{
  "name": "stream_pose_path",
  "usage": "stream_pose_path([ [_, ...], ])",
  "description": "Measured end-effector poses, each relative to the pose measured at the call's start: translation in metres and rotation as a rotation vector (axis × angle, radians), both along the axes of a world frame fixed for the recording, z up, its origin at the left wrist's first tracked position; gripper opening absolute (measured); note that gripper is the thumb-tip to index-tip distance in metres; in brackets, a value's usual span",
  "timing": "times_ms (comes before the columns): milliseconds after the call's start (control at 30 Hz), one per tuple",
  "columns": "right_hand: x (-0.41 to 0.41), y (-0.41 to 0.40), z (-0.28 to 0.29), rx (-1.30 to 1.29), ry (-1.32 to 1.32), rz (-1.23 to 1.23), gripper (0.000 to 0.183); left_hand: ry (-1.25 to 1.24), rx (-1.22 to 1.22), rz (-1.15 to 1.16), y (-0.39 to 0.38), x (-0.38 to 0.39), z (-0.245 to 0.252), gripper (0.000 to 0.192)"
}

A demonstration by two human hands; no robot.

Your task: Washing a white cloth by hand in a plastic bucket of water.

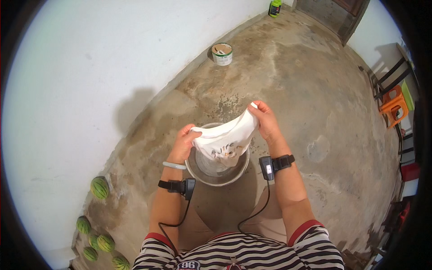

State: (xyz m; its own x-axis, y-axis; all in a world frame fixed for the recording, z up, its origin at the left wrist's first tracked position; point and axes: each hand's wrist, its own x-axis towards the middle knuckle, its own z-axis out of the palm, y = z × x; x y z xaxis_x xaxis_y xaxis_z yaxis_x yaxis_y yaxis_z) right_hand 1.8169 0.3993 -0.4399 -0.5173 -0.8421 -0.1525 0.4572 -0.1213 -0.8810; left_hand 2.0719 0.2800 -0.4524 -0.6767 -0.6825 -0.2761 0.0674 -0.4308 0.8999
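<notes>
A white cloth garment (225, 141) with printed lettering is stretched between my two hands. At its left upper corner my left hand (184, 141) pinches the edge between thumb and fingers. My right hand (264, 118) grips the opposite corner, higher up and farther out. The cloth sags in the middle and its lower end hangs over a round metal basin (219, 182) on the floor. Part of the basin's rim and inside is hidden behind the cloth; the visible inside looks wet or holds water.
Along the white wall (84, 84) at the left lie several watermelons (100, 187). Farther off on the concrete floor (303, 101) stand a round tub (222, 54) and green bottles (275, 8). An orange plastic stool (394, 105) is at the right. Cables run from my wrist devices.
</notes>
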Motion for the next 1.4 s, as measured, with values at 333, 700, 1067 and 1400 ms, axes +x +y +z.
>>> stream_pose_path([
  [333, 0.004, 0.000, -0.011, 0.173, 0.231, 0.223, 0.027, 0.312, 0.171, 0.126, -0.007, -0.010, 0.025, 0.004],
  [700, 0.021, -0.006, -0.051, 0.323, 0.662, 0.545, 0.045, 0.151, 0.269, 0.306, -0.010, -0.017, -0.011, 0.012],
  [1067, 0.143, -0.016, -0.007, -0.090, 0.897, 0.243, 0.033, 0.277, 0.357, 0.416, 0.019, -0.020, -0.085, 0.039],
  [1400, 0.116, -0.021, -0.053, 0.321, 1.198, 0.146, 0.032, 0.187, 0.675, 0.374, 0.054, -0.053, -0.059, 0.041],
])
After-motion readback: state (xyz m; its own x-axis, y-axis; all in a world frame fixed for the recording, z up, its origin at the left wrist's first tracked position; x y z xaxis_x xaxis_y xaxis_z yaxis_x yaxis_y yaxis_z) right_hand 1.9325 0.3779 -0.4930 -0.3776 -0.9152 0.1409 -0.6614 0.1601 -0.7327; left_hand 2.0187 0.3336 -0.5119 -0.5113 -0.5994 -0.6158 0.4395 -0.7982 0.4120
